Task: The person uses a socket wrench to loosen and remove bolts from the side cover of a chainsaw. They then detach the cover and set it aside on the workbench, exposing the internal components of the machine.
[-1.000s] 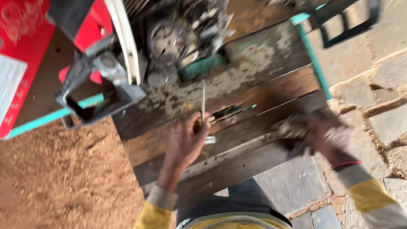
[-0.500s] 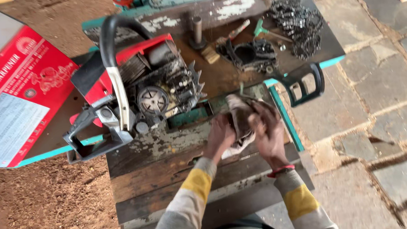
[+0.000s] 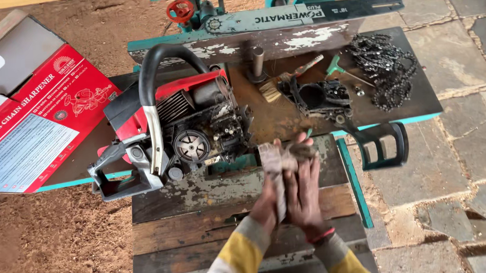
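My left hand and my right hand are pressed together over the worn wooden bench, both closed on a dirty grey rag. The rag sticks up above my fingers and hangs down between my palms. Just left of the rag lies a red and black chainsaw body with its cover off and its clutch side bare. My sleeves are yellow and grey, and a red band circles my right wrist.
A guide bar lies along the far edge, with a loose saw chain at the right. A black cover part, a brush and a green T-handle wrench sit between them. A red cardboard box lies left, over sawdust.
A second ago my left hand held a thin metal rod on the bench and my right hand held the rag apart. Now both hands are together on the rag, and the view has tilted up.
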